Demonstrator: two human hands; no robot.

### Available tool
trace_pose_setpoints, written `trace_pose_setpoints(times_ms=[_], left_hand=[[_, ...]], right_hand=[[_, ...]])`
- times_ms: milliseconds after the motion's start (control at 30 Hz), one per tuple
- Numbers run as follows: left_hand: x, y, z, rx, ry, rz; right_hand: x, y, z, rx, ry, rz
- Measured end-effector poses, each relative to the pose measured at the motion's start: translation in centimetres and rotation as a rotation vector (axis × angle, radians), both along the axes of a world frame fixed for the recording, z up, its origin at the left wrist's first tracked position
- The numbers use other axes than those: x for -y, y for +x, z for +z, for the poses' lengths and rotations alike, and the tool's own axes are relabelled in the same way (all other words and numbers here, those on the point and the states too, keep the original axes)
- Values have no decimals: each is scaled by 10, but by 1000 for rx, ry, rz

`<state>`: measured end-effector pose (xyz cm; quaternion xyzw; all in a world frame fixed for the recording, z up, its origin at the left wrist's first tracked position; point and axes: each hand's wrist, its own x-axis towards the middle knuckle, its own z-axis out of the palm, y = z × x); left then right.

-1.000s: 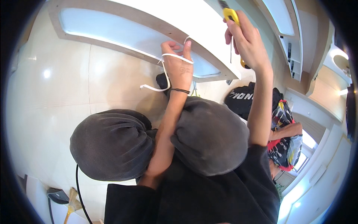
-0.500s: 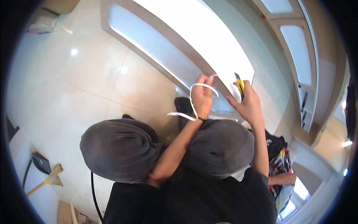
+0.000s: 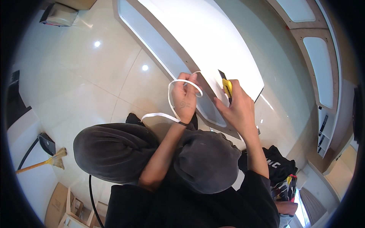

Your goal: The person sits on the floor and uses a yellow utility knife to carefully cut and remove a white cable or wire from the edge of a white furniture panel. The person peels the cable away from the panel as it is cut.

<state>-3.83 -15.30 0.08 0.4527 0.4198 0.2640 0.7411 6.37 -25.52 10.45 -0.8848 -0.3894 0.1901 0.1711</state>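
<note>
Left hand closed around a loop of thin white strip, fingers curled, back of hand toward the camera. The strip arched up over the knuckles, then trailed down and leftward past the wrist, its free end lying out flat over the floor. A dark band sat at that wrist.

Right hand gripped a yellow-handled utility knife, fist tight on the handle, dark blade end pointing up and away from the body. Knife's long axis ran roughly upright in the frame, tilted slightly left.

Key relation: the strip loop lay just left of the knife, the two hands near each other but not touching. The loop's top reached toward the blade; whether blade met strip, could not tell.

Beneath both hands: a long white panel with pale wood-coloured frame, running diagonally. Its rounded lower corner sat between the hands.

Further out: glossy cream floor tiles, grey-trousered knees, a straw broom at far left, a black cable, and dark patterned cloth at lower right.
</note>
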Motion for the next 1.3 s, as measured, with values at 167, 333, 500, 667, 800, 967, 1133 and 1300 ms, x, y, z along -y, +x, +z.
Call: trace_pose_setpoints(times_ms=[167,333,500,667,800,967,1133,1300], left_hand=[[-21,-2,-2,-23,34,16],[-34,-5,1,-119,182,-150],[-42,-7,5,-321,664,-261],[-35,-4,-4,-237,555,-217],[-26,-6,-5,-149,259,-221],[-23,-8,-6,-58,120,-223],[-24,-8,-7,-83,129,-229],[-22,-9,-9,-45,135,-202]], right_hand=[[-23,-1,-5,-27,-20,21],[-37,8,11,-54,-64,64],[-55,32,29,-249,-168,158],[-75,35,21,-150,-211,341],[-82,34,19,-117,-255,400],[-86,34,17,-67,-305,427],[-87,37,21,-42,-343,494],[-91,39,29,-78,-435,502]])
